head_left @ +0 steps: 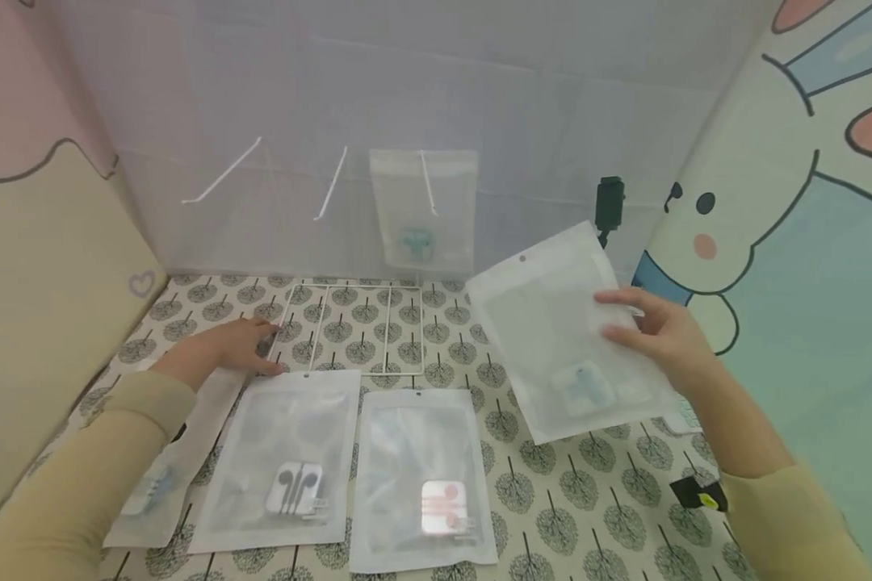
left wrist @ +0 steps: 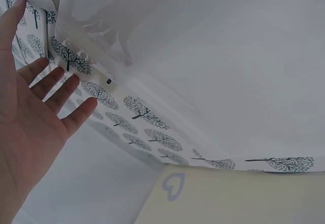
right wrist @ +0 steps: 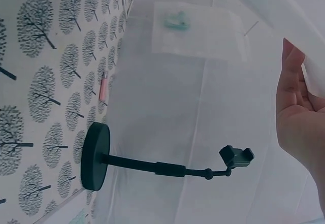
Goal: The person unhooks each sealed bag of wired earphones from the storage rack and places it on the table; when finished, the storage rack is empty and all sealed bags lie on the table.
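Note:
My right hand (head_left: 664, 335) grips the right side of a white zip pouch (head_left: 538, 323) with teal earphones (head_left: 590, 386) in it, held tilted above the table. In the right wrist view, only an edge of this pouch (right wrist: 315, 74) shows at the fingers. My left hand (head_left: 236, 347), fingers spread, is over the left pouch (head_left: 189, 484), close to the white wire rack base (head_left: 320, 286). Beside it lie a pouch (head_left: 262, 436) with black earphones (head_left: 294, 488) and another (head_left: 392, 444) with pink ones. A similar pouch (head_left: 400, 186) hangs on the rack's right hook (head_left: 428, 184).
Two other white hooks, a left one (head_left: 225, 169) and a middle one (head_left: 330, 186), jut out bare. A black stand (right wrist: 172, 169) is at the back right. Behind the held pouch, a pale package (head_left: 686, 417) pokes out. Cartoon-printed sheets (head_left: 828, 323) flank the tree-print tablecloth (head_left: 552, 516).

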The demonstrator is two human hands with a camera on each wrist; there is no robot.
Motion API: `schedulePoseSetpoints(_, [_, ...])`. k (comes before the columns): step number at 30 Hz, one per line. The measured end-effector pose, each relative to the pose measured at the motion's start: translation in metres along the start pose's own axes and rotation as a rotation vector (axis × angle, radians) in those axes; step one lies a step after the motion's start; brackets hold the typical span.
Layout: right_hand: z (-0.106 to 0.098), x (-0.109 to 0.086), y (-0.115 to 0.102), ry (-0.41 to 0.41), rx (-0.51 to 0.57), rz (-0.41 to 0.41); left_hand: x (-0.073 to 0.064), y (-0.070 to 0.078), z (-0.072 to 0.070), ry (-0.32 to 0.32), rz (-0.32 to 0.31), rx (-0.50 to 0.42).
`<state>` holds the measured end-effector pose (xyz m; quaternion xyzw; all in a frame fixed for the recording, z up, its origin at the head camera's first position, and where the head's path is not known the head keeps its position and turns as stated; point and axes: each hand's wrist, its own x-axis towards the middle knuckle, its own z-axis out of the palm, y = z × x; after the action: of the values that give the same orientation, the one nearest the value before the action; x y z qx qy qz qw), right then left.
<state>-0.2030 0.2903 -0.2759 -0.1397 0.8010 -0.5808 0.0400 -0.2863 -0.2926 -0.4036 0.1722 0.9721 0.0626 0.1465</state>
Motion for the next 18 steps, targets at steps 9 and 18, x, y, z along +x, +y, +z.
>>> schedulePoseSetpoints(9, [-0.003,-0.021,0.038,0.008,-0.13,0.078,-0.009,-0.003,0.007,0.073,-0.032,0.052])
schedulePoseSetpoints(18, [0.0,-0.032,0.071,-0.068,-0.022,0.171,-0.006,-0.012,0.021,0.136,-0.027,0.023])
